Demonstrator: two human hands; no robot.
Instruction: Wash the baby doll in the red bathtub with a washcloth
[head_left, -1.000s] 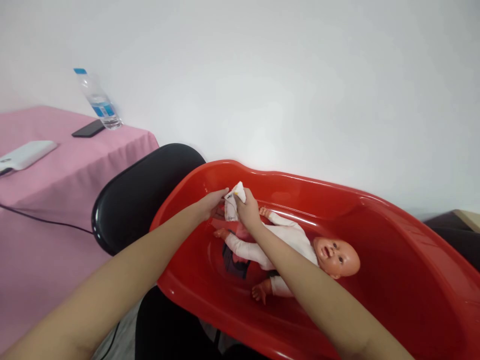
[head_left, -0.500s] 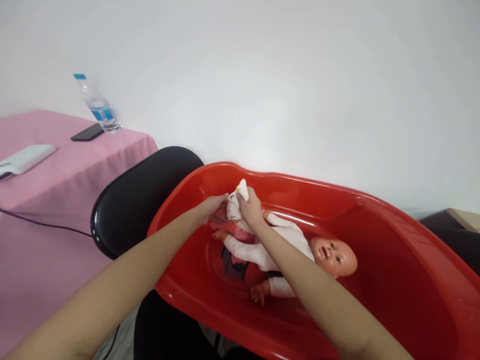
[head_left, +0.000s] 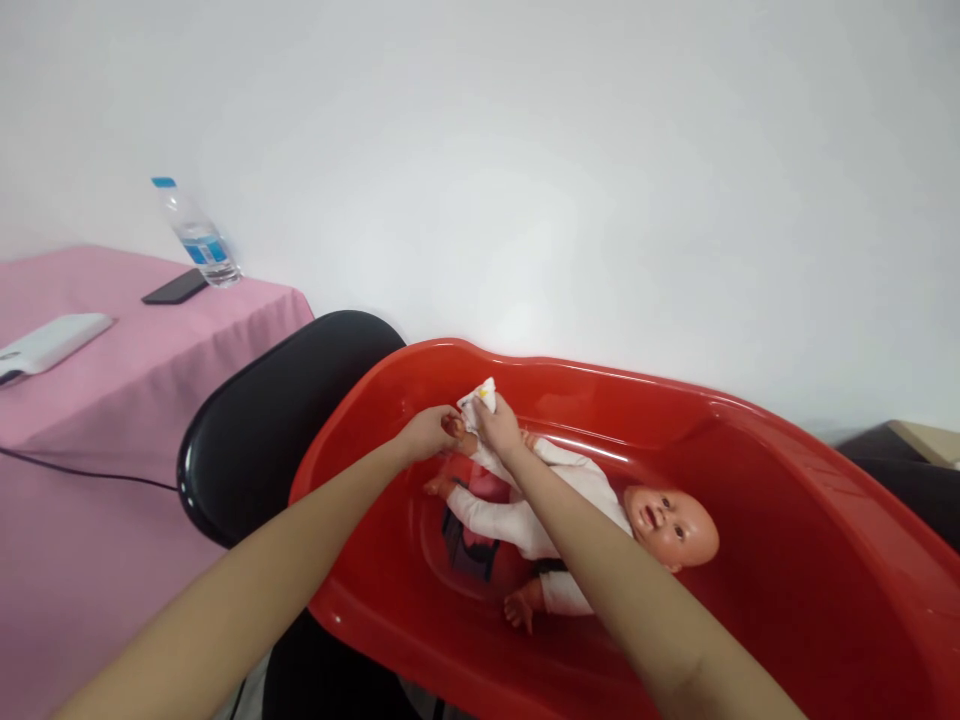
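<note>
A baby doll (head_left: 592, 495) in white clothes lies on its back in a red baby bathtub (head_left: 750, 450), its head toward the right. My left hand (head_left: 429, 432) is closed on one foot (head_left: 454, 425) of the doll, which shows bare at the fingertips. Close beside it, my right hand (head_left: 496, 425) pinches a small white baby sock (head_left: 480, 397) with a yellow mark, raised just above that foot. The doll's other leg lies lower in the tub, its foot (head_left: 441, 486) bare. My right forearm hides part of the doll's body.
Left of the tub stands a black chair (head_left: 277, 410). Behind it a pink-covered table (head_left: 247, 335) bears a water bottle (head_left: 201, 240), a dark phone (head_left: 174, 288) and a white device (head_left: 56, 340). A black cable (head_left: 90, 470) hangs across the cloth. A white wall rises behind the tub.
The sock has come away from the doll's foot, which is now uncovered. The sock stays in my right hand. The whole view has shifted slightly, so things sit lower.
</note>
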